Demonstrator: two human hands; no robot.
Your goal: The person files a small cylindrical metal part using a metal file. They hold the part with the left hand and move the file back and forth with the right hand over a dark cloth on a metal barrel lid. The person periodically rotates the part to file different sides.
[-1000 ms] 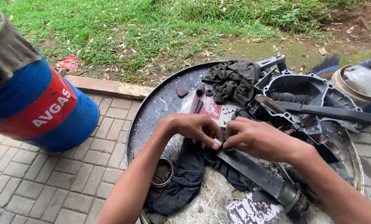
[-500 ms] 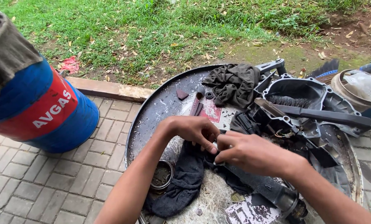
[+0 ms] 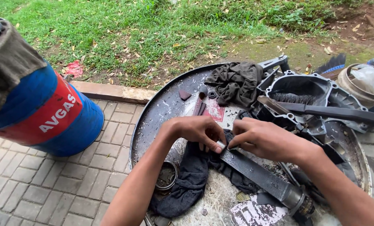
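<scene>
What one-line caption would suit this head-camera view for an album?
Left hand and right hand pinch the tip of a long dark flat metal blade over a dark cloth on a round metal drum top.

A dark grey-black flat metal bar (image 3: 258,173) with a bright silvery tip lies under the hands, over a black cloth (image 3: 191,180). Beneath them a round grey metal tray (image 3: 153,121) is flecked white. Beyond the hands sit an olive-grey rag (image 3: 237,81) and a small red patch (image 3: 214,112). Left of the hands stands a blue drum (image 3: 40,113) banded red, on grey paving (image 3: 36,188); green grass (image 3: 132,29) lies beyond.
</scene>
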